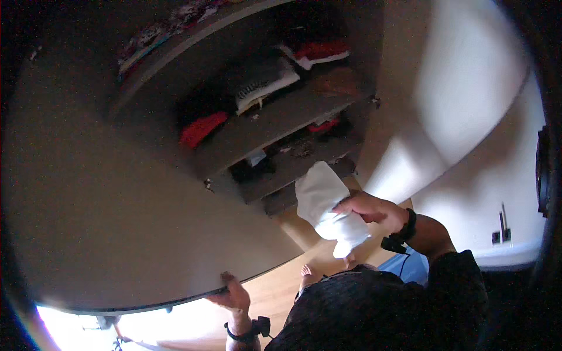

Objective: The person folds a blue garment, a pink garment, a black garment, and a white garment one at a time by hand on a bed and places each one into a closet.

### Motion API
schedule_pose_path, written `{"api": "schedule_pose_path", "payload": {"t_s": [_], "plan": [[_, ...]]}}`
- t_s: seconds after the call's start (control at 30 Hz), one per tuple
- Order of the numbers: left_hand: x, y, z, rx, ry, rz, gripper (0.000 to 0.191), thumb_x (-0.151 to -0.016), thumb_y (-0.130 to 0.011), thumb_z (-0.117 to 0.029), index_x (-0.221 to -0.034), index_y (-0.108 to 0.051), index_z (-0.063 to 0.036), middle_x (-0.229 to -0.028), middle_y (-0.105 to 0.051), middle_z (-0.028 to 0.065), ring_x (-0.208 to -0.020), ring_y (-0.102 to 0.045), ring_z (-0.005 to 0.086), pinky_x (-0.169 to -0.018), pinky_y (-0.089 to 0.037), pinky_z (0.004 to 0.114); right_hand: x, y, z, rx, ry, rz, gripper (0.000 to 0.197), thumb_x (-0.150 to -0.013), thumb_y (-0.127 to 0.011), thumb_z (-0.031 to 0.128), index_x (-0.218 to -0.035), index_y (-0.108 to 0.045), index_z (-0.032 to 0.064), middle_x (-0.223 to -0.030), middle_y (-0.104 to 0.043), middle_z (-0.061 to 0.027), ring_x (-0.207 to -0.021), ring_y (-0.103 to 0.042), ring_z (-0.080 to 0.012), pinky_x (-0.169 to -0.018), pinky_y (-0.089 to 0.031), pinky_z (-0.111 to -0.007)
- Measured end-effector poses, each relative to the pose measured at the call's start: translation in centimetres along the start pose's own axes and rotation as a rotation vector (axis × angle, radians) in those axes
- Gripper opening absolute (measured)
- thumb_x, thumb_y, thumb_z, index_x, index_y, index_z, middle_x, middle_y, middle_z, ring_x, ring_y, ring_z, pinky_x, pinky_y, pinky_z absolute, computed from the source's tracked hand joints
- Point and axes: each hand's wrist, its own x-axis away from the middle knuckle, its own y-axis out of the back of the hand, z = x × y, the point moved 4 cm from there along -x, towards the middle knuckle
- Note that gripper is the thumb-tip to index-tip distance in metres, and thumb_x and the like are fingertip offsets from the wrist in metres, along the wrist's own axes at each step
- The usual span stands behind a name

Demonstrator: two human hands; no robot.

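Observation:
My right hand grips a soft, crumpled white cloth, which hangs in front of the lower shelves. The cloth's lower end droops above the floor. At the near edge of a broad, plain cabinet door, my left hand holds on, with fingers on both faces of the panel. Beyond the door, the cabinet's inside is dim. A dark shoe with a white sole stands on the upper shelf, between a red item and a red-and-white shoe.
Dark items and a small white piece sit on the lower shelf. A higher shelf holds patterned items. To the right is a white wall with a socket. Below are wooden flooring, my feet and a blue object.

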Motion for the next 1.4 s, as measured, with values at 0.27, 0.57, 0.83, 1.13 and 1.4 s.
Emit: {"api": "schedule_pose_path", "payload": {"t_s": [0.27, 0.57, 0.83, 1.13, 1.4], "plan": [[2.5, 3.3, 1.8, 0.117, 0.009, -0.074, 0.069, -0.076, -0.061, 0.000, -0.138, -0.032, -0.0056, -0.138, -0.043, 0.0132, -0.119, -0.044, 0.0299, -0.103, -0.036, 0.048, -2.9, -4.1, 15.0, -0.077, 0.085, 0.336, 0.038, -0.080, -0.067, 0.029, -0.108, -0.064, 0.0032, -0.099, -0.069, -0.0121, -0.086, -0.067, -0.0222, -0.078, -0.054, -0.036], [8.0, 5.2, 3.3, -0.139, 0.011, -0.188, 0.055, -0.079, -0.062, -0.003, -0.131, -0.043, -0.0064, -0.132, -0.050, 0.0133, -0.112, -0.051, 0.0287, -0.099, -0.043, 0.052, -23.1, -7.2, 36.6, 0.058, 0.529, 0.288, 0.035, -0.087, -0.063, 0.030, -0.111, -0.063, 0.0041, -0.108, -0.065, -0.0128, -0.096, -0.064, -0.0257, -0.081, -0.053, -0.041], [10.7, 11.4, 9.0, -0.886, -0.760, -0.088, 0.012, -0.087, -0.061, -0.009, -0.092, -0.060, 0.0015, -0.080, -0.062, 0.0132, -0.070, -0.061, 0.0240, -0.063, -0.052, 0.037, -34.9, -2.7, 26.2, 0.123, 0.342, 0.179, 0.037, -0.089, -0.062, 0.030, -0.119, -0.056, 0.0074, -0.094, -0.062, -0.0075, -0.082, -0.063, -0.0217, -0.071, -0.056, -0.039], [7.7, 6.4, 5.0, -0.276, -0.240, -0.093, 0.045, -0.087, -0.058, -0.006, -0.128, -0.040, -0.0050, -0.123, -0.050, 0.0168, -0.104, -0.052, 0.0314, -0.093, -0.042, 0.048, -24.4, -4.5, 10.8, 0.177, 0.096, 0.373, 0.024, -0.090, -0.064, 0.031, -0.099, -0.062, 0.0088, -0.075, -0.060, -0.0016, -0.064, -0.059, -0.0133, -0.060, -0.053, -0.030], [4.7, -2.0, 1.6, 0.012, -0.198, -0.034, 0.058, -0.082, -0.063, -0.002, -0.135, -0.041, -0.0047, -0.135, -0.049, 0.0154, -0.113, -0.050, 0.0296, -0.102, -0.039, 0.048, -17.6, 1.9, -1.0, 0.144, -0.107, 0.406, 0.026, -0.090, -0.064, 0.032, -0.081, -0.061, 0.0085, -0.070, -0.057, 0.0000, -0.061, -0.054, -0.0096, -0.056, -0.047, -0.027]]}}
